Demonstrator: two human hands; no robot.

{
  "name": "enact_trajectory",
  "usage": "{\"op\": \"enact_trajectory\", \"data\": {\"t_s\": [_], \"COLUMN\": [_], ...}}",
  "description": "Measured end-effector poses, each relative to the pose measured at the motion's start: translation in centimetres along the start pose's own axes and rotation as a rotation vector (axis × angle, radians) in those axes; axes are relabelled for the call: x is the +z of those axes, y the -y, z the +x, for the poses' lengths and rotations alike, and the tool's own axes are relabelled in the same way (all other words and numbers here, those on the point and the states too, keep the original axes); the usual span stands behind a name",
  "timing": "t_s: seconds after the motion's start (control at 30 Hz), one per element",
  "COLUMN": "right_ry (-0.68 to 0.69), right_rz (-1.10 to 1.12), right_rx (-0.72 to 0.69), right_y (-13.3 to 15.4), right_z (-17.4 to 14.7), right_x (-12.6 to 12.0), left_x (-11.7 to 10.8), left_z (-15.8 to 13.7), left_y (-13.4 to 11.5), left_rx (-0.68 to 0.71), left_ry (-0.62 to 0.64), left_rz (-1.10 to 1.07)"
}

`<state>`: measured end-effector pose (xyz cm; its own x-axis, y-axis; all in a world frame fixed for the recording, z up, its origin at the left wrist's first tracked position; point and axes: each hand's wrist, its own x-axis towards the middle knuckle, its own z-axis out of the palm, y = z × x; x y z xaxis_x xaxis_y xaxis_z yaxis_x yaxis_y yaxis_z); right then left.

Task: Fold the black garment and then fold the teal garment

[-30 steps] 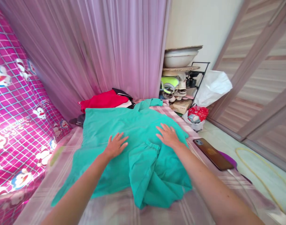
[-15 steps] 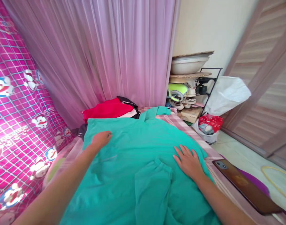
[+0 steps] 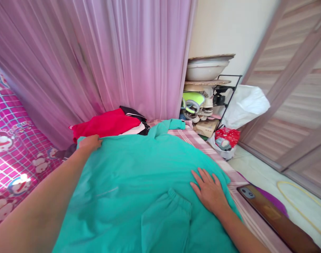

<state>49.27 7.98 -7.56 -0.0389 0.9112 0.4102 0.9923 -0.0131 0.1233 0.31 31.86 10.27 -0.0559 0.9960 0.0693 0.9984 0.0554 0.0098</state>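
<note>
A teal jacket (image 3: 134, 165) lies spread over the bed, one elastic-cuffed sleeve (image 3: 167, 221) folded across its front. The other sleeve (image 3: 165, 126) sticks out at the far edge. At the jacket's far left corner, my left hand (image 3: 90, 142) has its fingers curled over the hem and closed on the fabric; the fingertips are partly hidden. My right hand (image 3: 209, 189) rests flat on the jacket's right side, fingers spread.
Red and black clothes (image 3: 107, 123) lie beyond the jacket, against a pink curtain (image 3: 139, 63). A brown phone (image 3: 273, 214) is on the checked sheet (image 3: 202, 144) at right. A shoe rack (image 3: 229, 102) and bags stand beyond. A pink patterned cloth (image 3: 20, 140) hangs at left.
My left hand has moved from the jacket's surface, away and left, to its far left corner. My right hand stays flat on the jacket. The view has turned slightly right.
</note>
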Motion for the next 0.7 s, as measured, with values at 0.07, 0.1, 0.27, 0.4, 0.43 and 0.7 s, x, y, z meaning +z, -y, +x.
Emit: {"op": "enact_trajectory", "data": {"t_s": [0.07, 0.1, 0.27, 0.4, 0.43, 0.7], "right_ry": [-0.002, -0.006, -0.013, 0.01, 0.015, 0.066], "right_rz": [0.0, -0.002, -0.001, 0.021, 0.04, 0.23], "right_rx": [-0.001, -0.001, -0.009, -0.016, -0.018, -0.099], "right_y": [0.0, -0.1, 0.0, -0.1, -0.2, 3.9], "right_z": [0.0, 0.0, -0.4, 0.2, 1.0, 14.2], "right_x": [-0.2, -0.2, -0.2, -0.5, -0.8, -5.0], "left_x": [-0.2, -0.2, 0.7, 3.6, 4.6, 11.6], "left_z": [-0.1, -0.2, -1.7, -5.2, -6.4, -12.3], "left_y": [-0.3, -0.6, -2.9, -4.5, -4.8, -3.4], "left_rx": [-0.114, -0.166, -0.289, -0.106, 0.028, 0.31], "left_ry": [-0.08, -0.12, -0.142, -0.263, -0.286, -0.072], "left_rz": [0.01, 0.004, -0.12, -0.212, -0.221, 0.126]}}
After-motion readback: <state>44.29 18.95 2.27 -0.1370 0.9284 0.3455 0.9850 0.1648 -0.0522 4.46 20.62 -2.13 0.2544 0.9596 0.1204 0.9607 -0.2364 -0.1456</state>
